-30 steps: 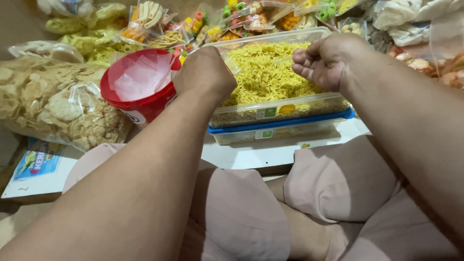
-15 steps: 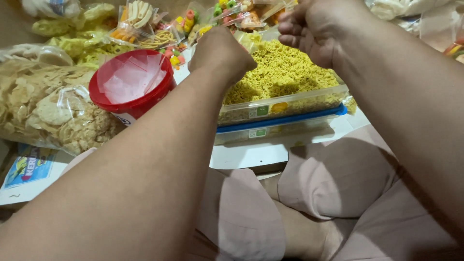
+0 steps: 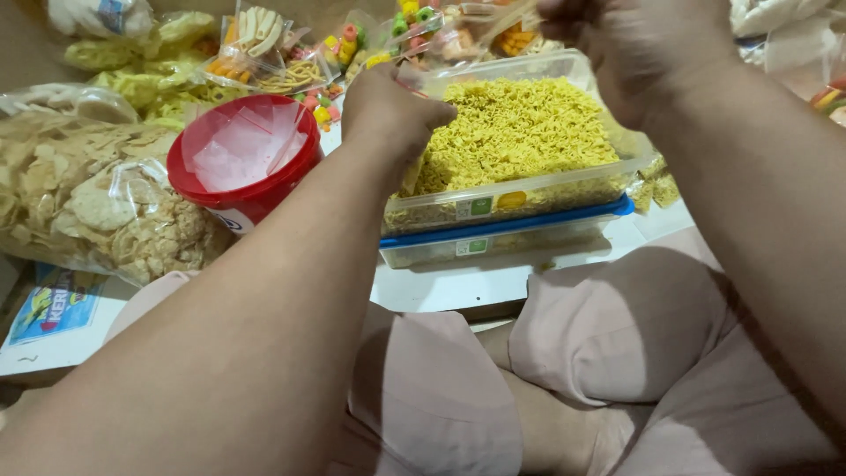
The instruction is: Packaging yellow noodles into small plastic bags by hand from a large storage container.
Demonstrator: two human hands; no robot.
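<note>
A clear plastic tub (image 3: 520, 192) filled with crushed yellow dry noodles (image 3: 515, 132) stands on a second clear tub with a blue lid (image 3: 507, 231). My left hand (image 3: 388, 110) is closed in a fist over the tub's left edge. Raised above the tub's far right corner, at the top of the view, is my right hand (image 3: 639, 48), also closed. A blurred thin clear plastic bag (image 3: 467, 31) stretches between the two hands, and both seem to pinch it.
A red bucket (image 3: 247, 198) holding clear plastic bags stands left of the tubs. A big bag of pale crackers (image 3: 97, 211) lies at far left. Small packets of colourful snacks (image 3: 291, 53) lie behind. The tubs rest on a white board (image 3: 458, 286) above my pink-trousered knees (image 3: 617, 326).
My right hand rose from just over the noodles to the top of the view. My left hand stayed at the tub's left edge. The clear bag now stretches between them.
</note>
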